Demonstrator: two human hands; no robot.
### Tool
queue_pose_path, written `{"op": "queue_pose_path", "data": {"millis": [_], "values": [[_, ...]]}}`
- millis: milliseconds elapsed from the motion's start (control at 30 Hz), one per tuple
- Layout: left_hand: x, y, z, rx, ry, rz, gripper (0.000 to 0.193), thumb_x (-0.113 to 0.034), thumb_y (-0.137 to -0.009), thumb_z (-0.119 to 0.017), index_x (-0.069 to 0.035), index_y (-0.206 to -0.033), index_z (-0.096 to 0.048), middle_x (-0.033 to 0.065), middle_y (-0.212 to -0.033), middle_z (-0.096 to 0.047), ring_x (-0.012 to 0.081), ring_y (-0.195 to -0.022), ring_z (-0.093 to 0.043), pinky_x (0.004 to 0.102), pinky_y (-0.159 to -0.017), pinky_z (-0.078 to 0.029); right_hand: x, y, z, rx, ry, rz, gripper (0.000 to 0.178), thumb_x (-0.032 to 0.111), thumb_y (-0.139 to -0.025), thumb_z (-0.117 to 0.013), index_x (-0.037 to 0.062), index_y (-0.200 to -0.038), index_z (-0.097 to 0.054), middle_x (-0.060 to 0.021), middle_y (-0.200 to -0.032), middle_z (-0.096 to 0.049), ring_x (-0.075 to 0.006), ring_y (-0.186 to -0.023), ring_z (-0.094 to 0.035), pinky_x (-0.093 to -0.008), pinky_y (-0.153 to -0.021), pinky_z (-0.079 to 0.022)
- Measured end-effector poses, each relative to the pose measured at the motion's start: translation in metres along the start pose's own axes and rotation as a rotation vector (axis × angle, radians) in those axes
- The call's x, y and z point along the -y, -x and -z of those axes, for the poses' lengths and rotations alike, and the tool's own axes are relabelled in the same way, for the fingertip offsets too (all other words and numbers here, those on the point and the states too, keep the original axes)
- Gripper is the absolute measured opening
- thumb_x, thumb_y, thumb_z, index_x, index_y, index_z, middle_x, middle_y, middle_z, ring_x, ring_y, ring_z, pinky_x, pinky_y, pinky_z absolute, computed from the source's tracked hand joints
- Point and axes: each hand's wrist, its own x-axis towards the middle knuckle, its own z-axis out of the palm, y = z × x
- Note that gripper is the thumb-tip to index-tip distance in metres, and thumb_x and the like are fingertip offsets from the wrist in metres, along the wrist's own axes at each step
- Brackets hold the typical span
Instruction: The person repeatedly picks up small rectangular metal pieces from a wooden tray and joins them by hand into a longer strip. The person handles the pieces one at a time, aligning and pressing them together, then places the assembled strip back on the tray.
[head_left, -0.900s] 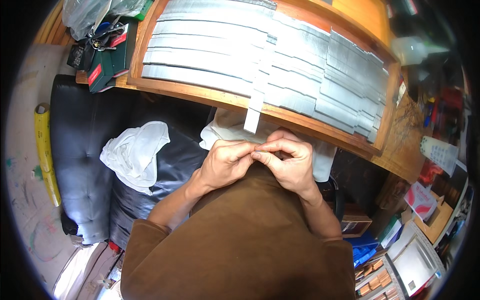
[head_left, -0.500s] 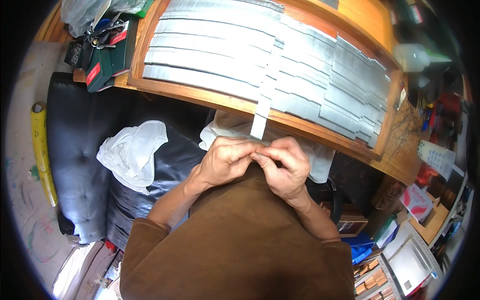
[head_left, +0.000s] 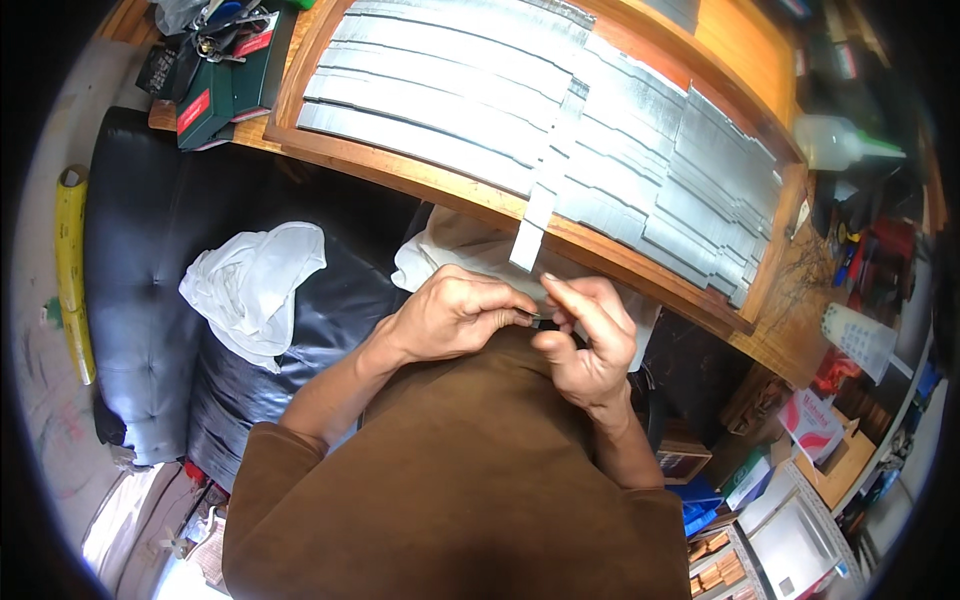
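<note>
Wood fills the top of my view: a wooden framed surface (head_left: 470, 195) laid with rows of long grey metallic strips (head_left: 440, 110), tilted away from me. My work sits just below its near edge. A narrow grey strip of tape-like material (head_left: 545, 190) runs from my fingertips up and across the frame, lying over the rows of strips.

Since a moment ago that strip has stretched out longer and reaches further across the frame, and my hands have parted slightly at the pinch. I judge this means I am drawing the strip taut, or peeling it, at its lower end.

My left hand (head_left: 455, 318) is curled, knuckles up, its fingers (head_left: 505, 305) pinched narrow on a small dark bit at the strip's lower end, just under the frame's near edge. My right hand (head_left: 590, 345) meets it there, thumb and forefinger closed on the same spot, the other fingers folded loosely toward the palm. Both forearms come up from my brown sleeves (head_left: 470, 480).

Under my hands, below the frame, lies a pale cloth (head_left: 450, 250). Left of the frame's near edge, a crumpled white cloth (head_left: 255, 285) rests on a black padded leather seat (head_left: 150, 290). Right of the frame stands a white squeeze bottle with a green tip (head_left: 835, 145).
</note>
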Motion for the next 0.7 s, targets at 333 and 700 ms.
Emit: {"op": "queue_pose_path", "data": {"millis": [333, 700], "values": [[-0.001, 0.003, -0.003, -0.008, -0.096, -0.029, 0.006, 0.001, -0.085, -0.071, 0.003, -0.085, -0.065, 0.0152, -0.069, -0.063, 0.0314, -0.061, -0.063, 0.0386, -0.055, -0.048, -0.005, 0.007, -0.013, -0.027, -0.164, -0.113, 0.022, -0.005, -0.077, -0.085, -0.0002, -0.098, -0.079, -0.0057, -0.085, -0.064, -0.0107, -0.071, -0.061, -0.0238, -0.059, -0.048], [0.004, 0.004, -0.005, -0.025, -0.120, -0.040, 0.014, 0.012, -0.079, -0.065, 0.004, -0.089, -0.070, 0.0159, -0.075, -0.071, 0.0278, -0.065, -0.071, 0.0334, -0.058, -0.054, -0.005, 0.007, -0.013, -0.041, -0.165, -0.119, 0.018, -0.004, -0.078, -0.085, 0.0002, -0.094, -0.079, -0.0060, -0.084, -0.066, -0.0115, -0.072, -0.062, -0.0239, -0.060, -0.049]]}}
